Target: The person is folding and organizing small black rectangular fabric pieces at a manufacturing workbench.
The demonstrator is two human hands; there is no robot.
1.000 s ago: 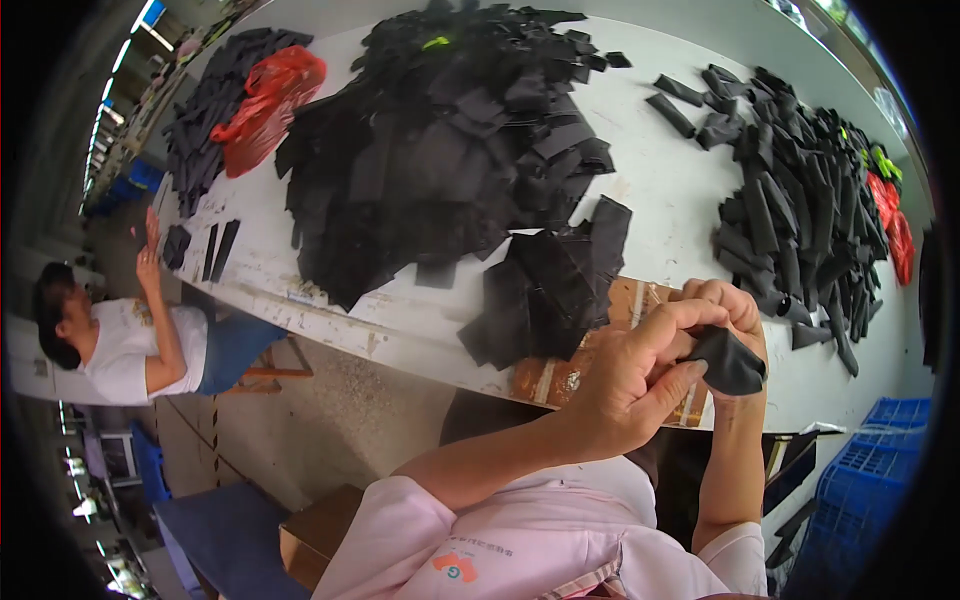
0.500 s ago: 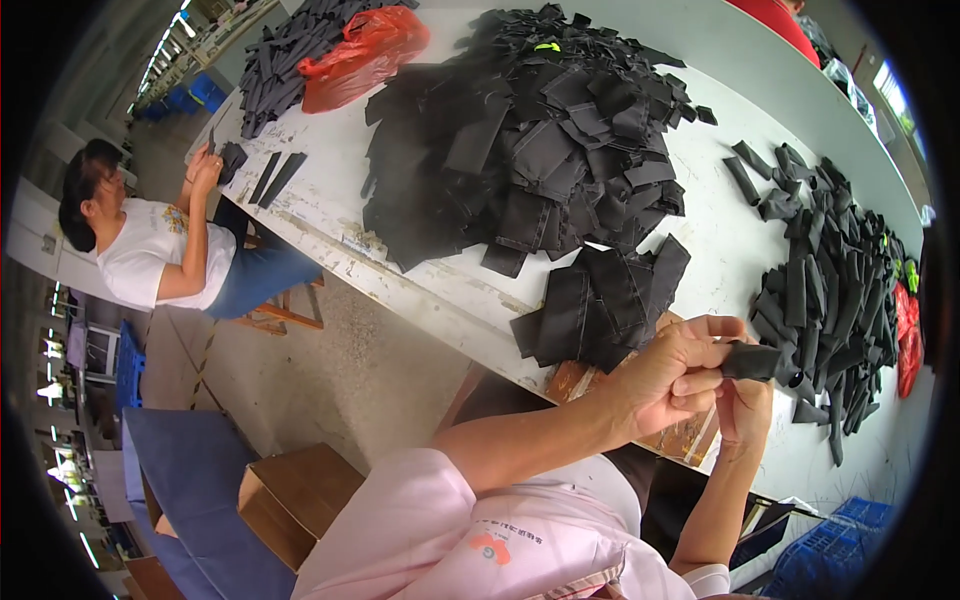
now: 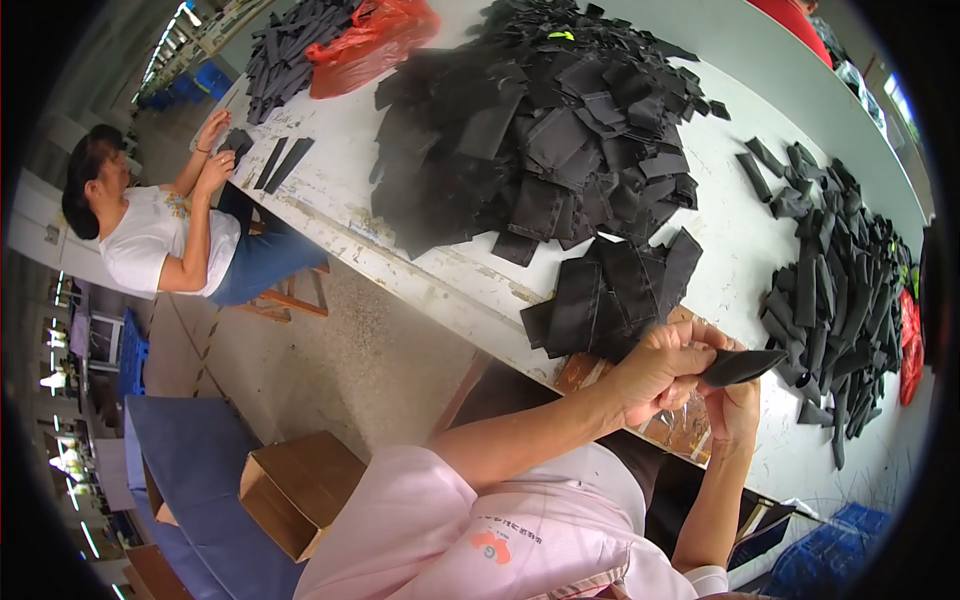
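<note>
A small black fabric piece (image 3: 742,367), its outer part opened out like a tube, is between my hands above the table's near edge. My left hand (image 3: 662,372) pinches its inner end between thumb and fingers. My right hand (image 3: 737,408) is closed on it from below, with its fingertips partly hidden behind the fabric. Just beyond my left hand lies a small stack of flat black pieces (image 3: 612,292) with stitched edges. To the right of my hands, rolled black fabric tubes (image 3: 845,290) are heaped.
A large heap of flat black pieces (image 3: 560,130) covers the table's middle. Far left are a red plastic bag (image 3: 372,45) and dark strips (image 3: 283,70). A co-worker (image 3: 165,235) sits at the left. A cardboard box (image 3: 300,490) and blue crate (image 3: 830,550) stand below table height.
The fabric piece has turned and its outer part has opened from flat to hollow. My hands have moved slightly left and down. The co-worker's hands have moved apart.
</note>
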